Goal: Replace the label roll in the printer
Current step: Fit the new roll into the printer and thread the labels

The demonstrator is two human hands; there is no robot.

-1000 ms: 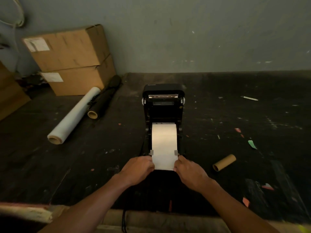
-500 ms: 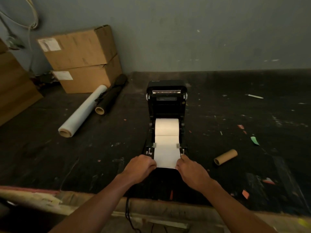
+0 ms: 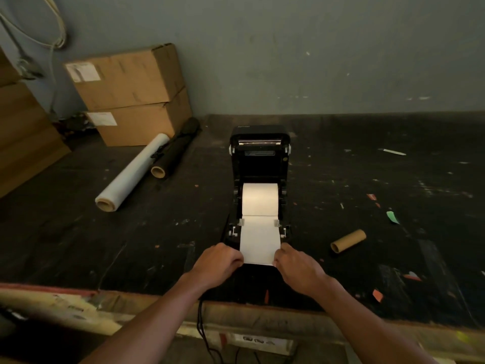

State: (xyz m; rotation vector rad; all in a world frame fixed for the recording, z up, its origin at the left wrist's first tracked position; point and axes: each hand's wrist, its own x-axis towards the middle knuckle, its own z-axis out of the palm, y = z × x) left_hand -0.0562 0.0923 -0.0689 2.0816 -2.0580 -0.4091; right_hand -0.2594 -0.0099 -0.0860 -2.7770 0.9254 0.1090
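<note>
A black label printer stands in the middle of the dark table with its lid tipped up and back. A white label roll sits in its bay, and a strip of labels runs forward between two grey guides over the printer's front. My left hand pinches the strip's near left corner with curled fingers. My right hand pinches the near right corner. An empty cardboard core lies on the table to the right of the printer.
Two stacked cardboard boxes stand at the back left against the wall. A clear film roll and a black roll lie in front of them. Coloured paper scraps dot the right side. A cable hangs over the table's front edge.
The view has shifted, so the printer sits a little higher and further right in frame. Both hands stay at the strip's near corners; the strip looks slightly further out.
</note>
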